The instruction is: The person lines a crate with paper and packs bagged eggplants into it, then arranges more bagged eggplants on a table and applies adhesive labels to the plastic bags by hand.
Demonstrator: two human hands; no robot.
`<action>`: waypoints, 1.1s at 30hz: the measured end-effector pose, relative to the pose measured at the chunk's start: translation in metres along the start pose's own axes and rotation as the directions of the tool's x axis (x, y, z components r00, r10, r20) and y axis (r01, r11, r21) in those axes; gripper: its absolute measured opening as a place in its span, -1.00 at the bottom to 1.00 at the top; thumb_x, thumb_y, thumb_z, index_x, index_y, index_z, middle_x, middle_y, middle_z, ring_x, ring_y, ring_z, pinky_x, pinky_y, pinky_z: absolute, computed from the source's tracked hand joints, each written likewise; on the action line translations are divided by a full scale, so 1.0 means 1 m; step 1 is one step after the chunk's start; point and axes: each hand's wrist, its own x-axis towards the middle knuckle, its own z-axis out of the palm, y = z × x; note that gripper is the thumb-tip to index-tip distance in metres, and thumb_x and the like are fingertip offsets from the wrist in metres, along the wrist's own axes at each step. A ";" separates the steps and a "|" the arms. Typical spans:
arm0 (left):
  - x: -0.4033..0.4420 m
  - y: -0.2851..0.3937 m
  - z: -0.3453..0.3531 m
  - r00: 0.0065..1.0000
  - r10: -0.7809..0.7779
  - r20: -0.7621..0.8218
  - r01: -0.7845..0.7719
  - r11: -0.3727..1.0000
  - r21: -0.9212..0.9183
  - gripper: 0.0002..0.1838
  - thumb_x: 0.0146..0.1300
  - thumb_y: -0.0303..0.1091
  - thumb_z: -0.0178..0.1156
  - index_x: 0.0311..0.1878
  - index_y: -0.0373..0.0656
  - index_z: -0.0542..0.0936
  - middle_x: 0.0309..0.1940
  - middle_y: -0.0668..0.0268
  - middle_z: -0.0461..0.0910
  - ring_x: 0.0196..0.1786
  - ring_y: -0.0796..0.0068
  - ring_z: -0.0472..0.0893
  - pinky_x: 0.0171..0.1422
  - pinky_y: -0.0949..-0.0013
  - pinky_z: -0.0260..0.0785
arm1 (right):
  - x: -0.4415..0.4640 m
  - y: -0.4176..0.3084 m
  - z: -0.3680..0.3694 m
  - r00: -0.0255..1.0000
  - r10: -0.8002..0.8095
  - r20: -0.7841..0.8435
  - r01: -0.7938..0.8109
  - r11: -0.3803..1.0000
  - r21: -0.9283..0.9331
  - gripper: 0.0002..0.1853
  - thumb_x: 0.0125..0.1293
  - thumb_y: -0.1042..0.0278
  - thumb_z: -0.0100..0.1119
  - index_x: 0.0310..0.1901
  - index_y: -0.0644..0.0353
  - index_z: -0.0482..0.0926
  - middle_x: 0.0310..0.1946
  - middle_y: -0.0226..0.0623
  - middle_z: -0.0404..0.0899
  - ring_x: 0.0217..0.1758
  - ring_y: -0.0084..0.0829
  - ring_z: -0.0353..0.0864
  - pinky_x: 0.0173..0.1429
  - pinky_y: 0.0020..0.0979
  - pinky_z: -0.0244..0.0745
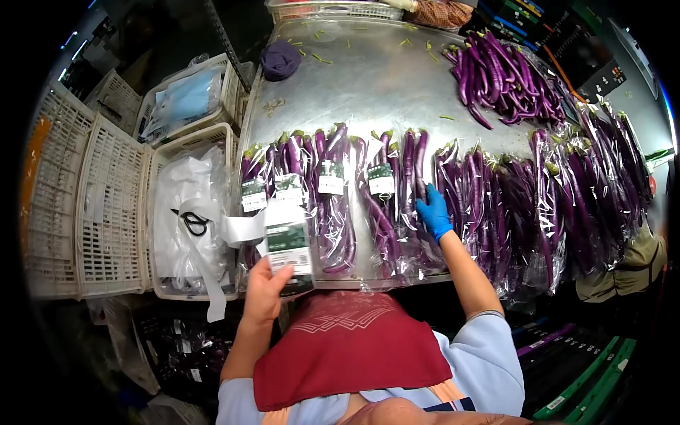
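Note:
My left hand (268, 287), bare, is closed on a strip of green-and-white printed labels (288, 246) near the table's front edge. White backing tape (243, 228) trails from it to the left. My right hand (434, 212), in a blue glove, rests with fingers stretched out against a clear bag of long purple eggplants (411, 170); no label shows on this bag. To its left lie several bagged eggplants bearing labels, one with a label (381, 179) near its top. On the right, more bagged eggplants (489, 205) lie in a row.
Loose eggplants (506, 78) are heaped at the table's (354, 78) back right. A purple cloth bundle (280, 59) sits at the back left. Left of the table, a white crate (157, 283) contains backing paper and black scissors (193, 222). Another person's sleeve (443, 13) shows at the far edge.

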 end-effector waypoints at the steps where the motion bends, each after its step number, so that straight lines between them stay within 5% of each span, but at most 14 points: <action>1: 0.002 -0.004 0.005 0.999 -0.038 0.038 0.037 0.999 0.033 -0.76 0.13 -0.54 0.08 -0.10 -0.32 0.46 -0.20 0.24 0.55 -0.18 0.53 0.54 -0.03 0.46 0.37 | -0.003 -0.005 0.004 0.996 0.055 0.070 -0.071 0.964 0.257 -0.54 -0.04 0.51 0.06 -0.01 0.33 0.37 -0.28 -0.25 0.52 -0.31 -0.44 0.48 -0.20 -0.46 0.39; 6: 0.008 -0.005 0.020 0.980 -0.135 0.145 0.129 0.990 0.049 -0.75 0.15 -0.52 0.07 -0.08 -0.34 0.45 -0.18 0.23 0.54 -0.15 0.53 0.53 -0.01 0.44 0.36 | -0.011 -0.107 -0.036 0.949 0.193 0.250 -0.316 0.622 0.717 -0.60 0.07 0.54 0.03 0.01 0.28 0.36 -0.36 -0.42 0.49 -0.53 -0.71 0.37 -0.52 -0.66 0.31; 10: 0.008 0.007 0.014 0.995 -0.054 0.082 0.052 0.998 0.031 -0.79 0.16 -0.55 0.05 -0.12 -0.35 0.46 -0.20 0.21 0.56 -0.17 0.50 0.55 -0.05 0.45 0.40 | -0.023 -0.150 -0.049 0.969 0.104 0.224 -0.244 0.542 0.804 -0.61 0.12 0.60 0.02 0.04 0.27 0.34 -0.25 -0.40 0.49 -0.34 -0.67 0.43 -0.27 -0.64 0.38; 12: 0.007 0.006 0.008 0.996 -0.029 0.083 0.027 0.999 0.028 -0.79 0.16 -0.56 0.04 -0.12 -0.36 0.46 -0.20 0.21 0.55 -0.19 0.50 0.56 -0.06 0.44 0.41 | -0.030 -0.168 -0.043 0.976 0.083 0.204 -0.218 0.495 0.841 -0.59 0.12 0.57 0.06 0.05 0.28 0.33 -0.30 -0.37 0.50 -0.44 -0.66 0.43 -0.41 -0.63 0.40; 15: 0.005 0.005 -0.001 0.996 -0.029 0.080 0.028 0.999 0.017 -0.79 0.16 -0.55 0.04 -0.11 -0.34 0.45 -0.19 0.22 0.55 -0.16 0.51 0.54 -0.03 0.44 0.38 | -0.034 -0.160 -0.013 0.935 0.036 0.352 -0.325 0.479 0.816 -0.50 0.13 0.56 0.06 0.14 0.31 0.23 -0.14 -0.32 0.46 -0.17 -0.54 0.46 -0.05 -0.57 0.37; 17: 0.003 0.002 -0.006 0.996 -0.036 0.083 0.035 0.999 0.018 -0.78 0.17 -0.54 0.05 -0.10 -0.34 0.46 -0.18 0.22 0.55 -0.14 0.51 0.53 0.00 0.45 0.36 | -0.039 -0.152 0.002 0.987 -0.140 0.084 0.079 0.860 0.505 -0.44 0.16 0.51 0.05 0.20 0.33 0.13 0.02 -0.21 0.37 0.07 -0.41 0.35 0.18 -0.47 0.21; 18: 0.002 0.002 -0.008 0.996 -0.037 0.085 0.036 0.999 0.016 -0.78 0.17 -0.53 0.05 -0.10 -0.34 0.46 -0.18 0.22 0.55 -0.13 0.51 0.53 0.01 0.45 0.35 | -0.043 -0.157 0.003 0.945 -0.323 -0.057 0.328 0.932 0.152 -0.42 0.17 0.48 0.06 0.22 0.33 0.10 0.06 -0.18 0.34 0.12 -0.38 0.32 0.21 -0.45 0.17; 19: 0.001 0.004 -0.006 0.993 -0.051 0.110 0.048 0.998 0.029 -0.76 0.17 -0.51 0.05 -0.08 -0.34 0.46 -0.17 0.23 0.54 -0.12 0.54 0.51 0.03 0.45 0.33 | -0.051 -0.164 0.001 0.926 -0.377 -0.029 0.374 0.902 0.216 -0.45 0.21 0.35 0.05 0.19 0.35 0.14 0.07 -0.15 0.33 0.08 -0.37 0.37 0.18 -0.40 0.22; 20: 0.000 0.003 -0.006 0.989 -0.067 0.134 0.063 0.997 0.038 -0.76 0.17 -0.51 0.05 -0.08 -0.35 0.46 -0.17 0.23 0.54 -0.12 0.54 0.51 0.03 0.45 0.33 | -0.056 -0.172 0.001 0.909 -0.248 0.334 0.022 0.831 0.556 -0.46 0.19 0.18 0.06 0.12 0.35 0.27 0.03 -0.09 0.38 0.11 -0.22 0.36 0.16 -0.33 0.26; 22: 0.000 -0.003 -0.007 0.977 -0.100 0.190 0.089 0.994 0.062 -0.75 0.17 -0.50 0.06 -0.07 -0.35 0.45 -0.18 0.24 0.54 -0.13 0.55 0.50 0.02 0.46 0.33 | -0.072 -0.212 -0.011 0.581 -0.269 0.768 -0.597 0.500 0.627 -0.53 0.19 0.20 0.07 0.05 0.35 0.34 -0.07 -0.17 0.46 0.00 -0.36 0.44 0.05 -0.41 0.35; 26: -0.004 -0.009 -0.008 0.954 -0.192 0.229 0.183 0.981 0.061 -0.73 0.18 -0.47 0.08 -0.04 -0.32 0.43 -0.16 0.26 0.52 -0.11 0.55 0.50 0.02 0.47 0.34 | -0.073 -0.247 0.021 0.625 -0.183 0.759 -0.704 0.286 0.650 -0.59 0.13 0.42 0.12 0.03 0.37 0.36 -0.09 -0.21 0.49 -0.08 -0.44 0.50 0.07 -0.46 0.38; 30: -0.013 -0.006 -0.024 0.953 -0.206 0.222 0.192 0.978 0.087 -0.76 0.19 -0.48 0.07 -0.07 -0.34 0.43 -0.18 0.26 0.52 -0.13 0.56 0.51 -0.07 0.48 0.40 | -0.044 -0.261 0.038 0.690 -0.175 0.703 -0.622 0.354 0.699 -0.59 0.14 0.36 0.15 0.02 0.31 0.37 -0.18 -0.31 0.51 -0.16 -0.54 0.49 -0.03 -0.49 0.42; 32: -0.017 -0.009 -0.031 0.972 -0.181 0.152 0.167 0.981 0.097 -0.80 0.20 -0.46 0.06 -0.14 -0.35 0.48 -0.25 0.28 0.55 -0.22 0.60 0.52 -0.13 0.51 0.40 | -0.036 -0.265 0.038 0.650 -0.137 0.747 -0.489 0.677 0.550 -0.59 0.20 0.09 0.08 -0.07 0.25 0.41 -0.33 -0.36 0.52 -0.35 -0.57 0.46 -0.27 -0.52 0.40; 33: -0.019 -0.010 -0.035 0.977 -0.169 0.127 0.159 0.984 0.086 -0.81 0.20 -0.46 0.06 -0.16 -0.35 0.49 -0.27 0.29 0.55 -0.25 0.60 0.52 -0.14 0.52 0.40 | -0.036 -0.261 0.046 0.807 -0.214 0.550 -0.188 0.789 0.585 -0.57 0.19 0.09 0.09 -0.07 0.28 0.39 -0.33 -0.32 0.50 -0.36 -0.53 0.44 -0.29 -0.50 0.39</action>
